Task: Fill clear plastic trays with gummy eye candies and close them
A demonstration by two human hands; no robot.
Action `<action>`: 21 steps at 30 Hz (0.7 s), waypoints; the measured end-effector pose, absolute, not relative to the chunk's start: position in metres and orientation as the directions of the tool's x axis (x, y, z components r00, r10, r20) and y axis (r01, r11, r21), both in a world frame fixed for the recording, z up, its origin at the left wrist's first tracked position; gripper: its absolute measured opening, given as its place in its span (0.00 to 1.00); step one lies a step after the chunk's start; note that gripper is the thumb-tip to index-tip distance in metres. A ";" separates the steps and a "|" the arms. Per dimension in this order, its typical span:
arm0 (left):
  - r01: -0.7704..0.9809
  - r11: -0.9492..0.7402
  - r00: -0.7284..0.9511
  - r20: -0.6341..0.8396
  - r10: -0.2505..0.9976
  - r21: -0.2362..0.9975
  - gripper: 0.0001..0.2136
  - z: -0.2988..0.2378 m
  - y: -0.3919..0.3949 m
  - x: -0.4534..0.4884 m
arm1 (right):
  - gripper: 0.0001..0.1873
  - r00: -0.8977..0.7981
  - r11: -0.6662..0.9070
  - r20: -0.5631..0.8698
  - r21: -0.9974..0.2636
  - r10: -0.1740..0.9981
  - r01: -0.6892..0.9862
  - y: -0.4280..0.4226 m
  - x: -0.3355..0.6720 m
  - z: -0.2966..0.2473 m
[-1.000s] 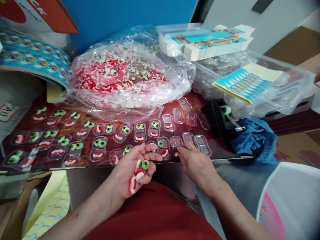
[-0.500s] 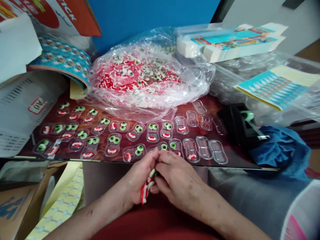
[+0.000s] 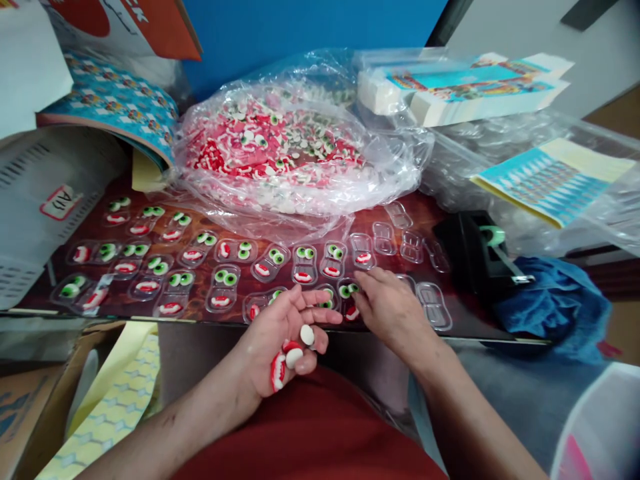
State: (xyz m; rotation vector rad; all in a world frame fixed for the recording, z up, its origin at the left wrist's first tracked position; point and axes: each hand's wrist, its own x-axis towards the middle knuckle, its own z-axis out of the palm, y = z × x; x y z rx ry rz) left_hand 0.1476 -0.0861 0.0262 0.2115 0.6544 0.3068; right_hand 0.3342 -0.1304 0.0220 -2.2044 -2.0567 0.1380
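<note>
My left hand (image 3: 287, 333) is cupped palm-up in front of the table edge. In it lie a red-and-white gummy teeth piece (image 3: 278, 372), a second red piece partly covered, and white-backed round gummies (image 3: 307, 335). My right hand (image 3: 393, 310) reaches down over the table with fingers together, its fingertips at the right-hand green gummy eye (image 3: 354, 288) in a clear plastic tray. That tray also holds another green eye (image 3: 344, 292) and gummy teeth (image 3: 352, 313). My right hand partly covers neighbouring trays, and my left fingers partly cover the tray beside them.
Rows of clear trays with eyes and teeth fill the table's left and middle; unfilled trays (image 3: 434, 305) lie right. Behind stands a plastic bag of gummies (image 3: 280, 147). A black tape dispenser (image 3: 470, 253), blue cloth (image 3: 555, 313), printed cartons (image 3: 465, 87) and a grey basket (image 3: 30, 220) surround them.
My hands have parted. The left has opened to show the gummies in its palm; the right has moved right and up to a tray, where two green eyes now show instead of one.
</note>
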 end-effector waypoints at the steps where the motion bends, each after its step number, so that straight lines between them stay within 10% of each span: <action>1: -0.212 0.933 0.753 -0.560 0.346 0.291 0.18 0.027 -0.085 0.148 | 0.14 0.074 -0.055 0.094 -0.192 0.993 0.980 -0.133 0.329 0.027; 4: -0.193 0.929 0.753 -0.559 0.347 0.317 0.18 0.030 -0.086 0.151 | 0.12 -0.053 0.130 0.208 -0.378 0.977 0.917 -0.145 0.311 0.048; 11: -0.087 0.929 0.677 -0.663 0.319 0.359 0.17 0.035 -0.107 0.165 | 0.10 -0.353 0.249 -0.095 -0.541 0.931 0.803 -0.161 0.282 0.057; 18: -0.055 0.941 0.694 -0.665 0.276 0.333 0.16 0.031 -0.104 0.173 | 0.08 -0.131 0.174 0.118 -0.547 0.984 0.819 -0.168 0.306 0.052; 21: -0.107 0.945 0.710 -0.641 0.290 0.309 0.15 0.029 -0.097 0.173 | 0.11 0.132 -0.065 0.223 -0.285 0.966 0.956 -0.159 0.336 0.044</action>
